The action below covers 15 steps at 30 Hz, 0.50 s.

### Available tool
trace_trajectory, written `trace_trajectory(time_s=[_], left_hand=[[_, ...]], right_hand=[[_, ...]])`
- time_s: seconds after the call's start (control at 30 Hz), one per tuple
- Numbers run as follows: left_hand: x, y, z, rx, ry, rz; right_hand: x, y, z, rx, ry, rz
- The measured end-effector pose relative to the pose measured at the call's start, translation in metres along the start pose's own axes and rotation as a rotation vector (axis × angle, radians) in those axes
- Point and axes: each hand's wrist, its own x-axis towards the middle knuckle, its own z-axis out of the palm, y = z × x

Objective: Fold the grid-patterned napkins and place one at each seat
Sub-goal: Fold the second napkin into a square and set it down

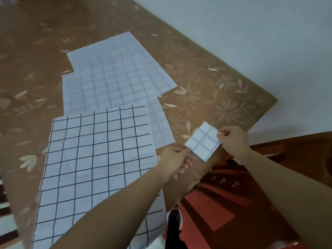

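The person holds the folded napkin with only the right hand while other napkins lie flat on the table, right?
No: in the head view both hands pinch the folded napkin, left hand at one corner, right hand opposite. The other napkins lie flat on the table.

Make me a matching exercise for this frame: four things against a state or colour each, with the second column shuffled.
1 folded napkin
2 bold black-grid napkin
3 farthest napkin
4 tablecloth

a brown, flower-patterned
b pinched by left hand and right hand
c spread flat, nearest the person
d partly overlapped by the middle napkin

Pairs: 1-b, 2-c, 3-d, 4-a
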Motion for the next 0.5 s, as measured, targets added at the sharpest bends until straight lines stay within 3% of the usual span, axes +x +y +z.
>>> trace_trajectory(time_s=[0.27, 0.37, 0.5], left_hand=[[-0.030, 0.002, -0.056, 0.109, 0.047, 0.135], [-0.057, -0.003, -0.091, 0.099, 0.119, 0.185], [-0.097, -0.025, -0.142, 0.194, 0.217, 0.237]], right_hand=[[-0.026, -0.017, 0.013, -0.102, 0.140, -0.001], [-0.059, -0.036, 0.021, -0.125, 0.228, -0.112], [-0.124, -0.067, 0.044, -0.076, 0.060, -0.238]])
